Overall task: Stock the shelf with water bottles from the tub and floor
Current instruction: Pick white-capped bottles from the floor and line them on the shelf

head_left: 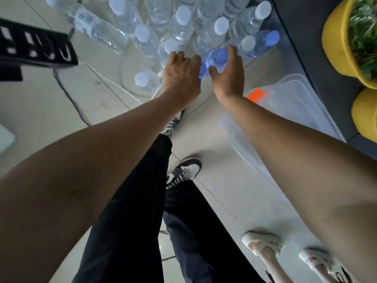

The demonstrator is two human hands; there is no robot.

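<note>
Bottles of water stand crowded on the pale tiled floor (214,139) at the far end of the view, and both bare arms stretch down toward them. Nearest the camera are the person's dark trousers (142,211) and two dark-and-white sneakers (184,172), with another person's pale shoes (263,243) at the lower right. Beside the right forearm lies a clear plastic tub (293,111) with an orange patch on it, close against a dark ledge that carries yellow pots of greenery (342,37). Farther out, the right hand (229,72) curls its fingers and thumb around a blue-tinted bottle (216,58) at the near edge of the cluster. The left hand (181,74) is just beside it, fingers spread and bent, fingertips touching a clear bottle (170,49); whether it grips is unclear. Beyond them stands the pack of white-capped bottles (183,23), one lying tilted at the upper left (93,27), one apart on the near left (142,79).
</note>
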